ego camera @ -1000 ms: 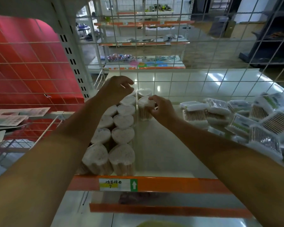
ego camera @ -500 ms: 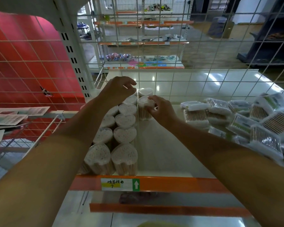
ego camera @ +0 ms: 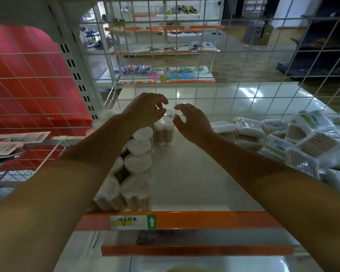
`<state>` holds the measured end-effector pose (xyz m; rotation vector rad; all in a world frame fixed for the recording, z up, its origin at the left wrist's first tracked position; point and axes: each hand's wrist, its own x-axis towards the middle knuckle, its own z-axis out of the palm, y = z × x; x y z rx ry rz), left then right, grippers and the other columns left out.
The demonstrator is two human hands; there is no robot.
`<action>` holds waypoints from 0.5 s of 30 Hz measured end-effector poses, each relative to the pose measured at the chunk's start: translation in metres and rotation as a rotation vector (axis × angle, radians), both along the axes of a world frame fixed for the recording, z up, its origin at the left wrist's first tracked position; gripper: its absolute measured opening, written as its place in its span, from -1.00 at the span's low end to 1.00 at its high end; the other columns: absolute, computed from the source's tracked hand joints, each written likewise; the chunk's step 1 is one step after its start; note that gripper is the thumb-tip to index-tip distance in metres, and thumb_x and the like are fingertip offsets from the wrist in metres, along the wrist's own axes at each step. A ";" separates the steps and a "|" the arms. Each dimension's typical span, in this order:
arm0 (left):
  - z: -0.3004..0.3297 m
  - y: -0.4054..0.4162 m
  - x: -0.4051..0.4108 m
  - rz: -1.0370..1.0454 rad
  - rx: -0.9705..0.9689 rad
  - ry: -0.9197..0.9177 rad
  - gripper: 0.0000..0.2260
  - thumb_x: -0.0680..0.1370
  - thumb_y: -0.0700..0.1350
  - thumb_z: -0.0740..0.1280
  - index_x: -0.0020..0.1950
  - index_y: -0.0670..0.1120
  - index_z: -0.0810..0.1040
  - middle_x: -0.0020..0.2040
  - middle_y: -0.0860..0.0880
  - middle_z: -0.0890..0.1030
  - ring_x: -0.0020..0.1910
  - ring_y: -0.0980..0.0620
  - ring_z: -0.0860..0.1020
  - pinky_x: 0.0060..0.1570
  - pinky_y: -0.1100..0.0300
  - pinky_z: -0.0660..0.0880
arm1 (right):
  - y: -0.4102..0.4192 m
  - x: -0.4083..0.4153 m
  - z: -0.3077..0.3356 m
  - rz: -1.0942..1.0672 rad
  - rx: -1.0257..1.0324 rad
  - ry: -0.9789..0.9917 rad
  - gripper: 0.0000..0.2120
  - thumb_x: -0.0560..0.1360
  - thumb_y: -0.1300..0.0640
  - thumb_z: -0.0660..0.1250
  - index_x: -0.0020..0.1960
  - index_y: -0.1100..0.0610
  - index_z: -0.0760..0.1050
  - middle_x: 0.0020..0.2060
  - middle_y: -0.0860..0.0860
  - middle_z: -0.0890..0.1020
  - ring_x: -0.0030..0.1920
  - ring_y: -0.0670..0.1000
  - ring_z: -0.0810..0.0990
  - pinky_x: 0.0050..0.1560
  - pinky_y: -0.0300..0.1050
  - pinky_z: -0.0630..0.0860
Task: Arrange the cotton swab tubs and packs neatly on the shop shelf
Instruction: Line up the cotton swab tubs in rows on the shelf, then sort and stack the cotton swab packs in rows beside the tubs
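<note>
Half a second back, right hand (ego camera: 192, 122) gripping the lone tub (ego camera: 164, 132) at the back of the shelf (ego camera: 194, 185); now lifted off it, holding nothing. Left hand (ego camera: 145, 112) likewise raised slightly from the tub rows (ego camera: 134, 169), no longer resting down over them

Both forearms stretched forward over the orange shelf edge (ego camera: 204, 220), hands nearly meeting above the lone tub, fingertips just apart. Left hand palm down, fingers loosely curled, thumb and forefinger close together but pinching nothing visible. Right hand curved in a loose claw, fingers spread a little, thumb below, open toward the tub and just beside its lid, not touching as far as can be seen

Lone tub upright, clear-walled, wooden swab sticks showing through, white tips on top, standing just right of the far end of the rows. Another clear tub behind it, mostly hidden by the hands. Rows running front to back along the left of the shelf, two wide, heart-shaped tops of white swab tips, partly covered by the left arm. Packs (ego camera: 294, 142) heaped untidily on the right of the shelf, flat and wrapped, some tilted, well apart from the rows
</note>
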<state>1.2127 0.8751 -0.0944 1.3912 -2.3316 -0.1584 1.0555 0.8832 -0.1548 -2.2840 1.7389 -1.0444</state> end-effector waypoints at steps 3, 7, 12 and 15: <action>-0.002 0.004 -0.020 -0.044 0.009 -0.031 -0.74 0.55 -0.14 0.30 0.22 -0.14 0.52 0.08 -0.10 0.61 -0.05 0.02 0.56 -0.05 0.21 0.48 | 0.002 -0.019 0.004 -0.017 -0.008 0.013 -0.65 0.55 0.08 0.20 0.29 0.18 0.43 0.22 0.10 0.53 0.15 0.06 0.53 0.09 -0.16 0.41; -0.003 0.006 -0.048 -0.081 0.011 -0.058 -0.74 0.56 -0.13 0.28 0.24 -0.13 0.51 0.09 -0.08 0.61 0.00 -0.01 0.58 0.02 0.13 0.52 | 0.005 -0.050 0.002 -0.055 0.009 0.016 -0.67 0.56 0.08 0.19 0.27 0.18 0.45 0.18 0.10 0.55 0.11 0.06 0.54 0.09 -0.10 0.44; -0.009 0.006 -0.080 -0.128 0.025 -0.083 -0.74 0.56 -0.11 0.28 0.23 -0.12 0.53 0.07 -0.07 0.62 -0.02 0.01 0.58 0.02 0.15 0.51 | 0.013 -0.093 0.000 -0.112 0.041 0.041 -0.68 0.55 0.10 0.19 0.25 0.18 0.46 0.16 0.11 0.56 0.08 0.07 0.54 0.04 -0.11 0.43; -0.012 0.006 -0.100 -0.137 0.031 -0.067 -0.75 0.55 -0.12 0.29 0.21 -0.13 0.54 0.05 -0.08 0.63 -0.04 0.00 0.58 0.00 0.16 0.51 | 0.016 -0.118 -0.001 -0.154 0.067 0.035 -0.70 0.54 0.11 0.20 0.23 0.17 0.47 0.15 0.10 0.57 0.06 0.06 0.54 0.01 -0.15 0.42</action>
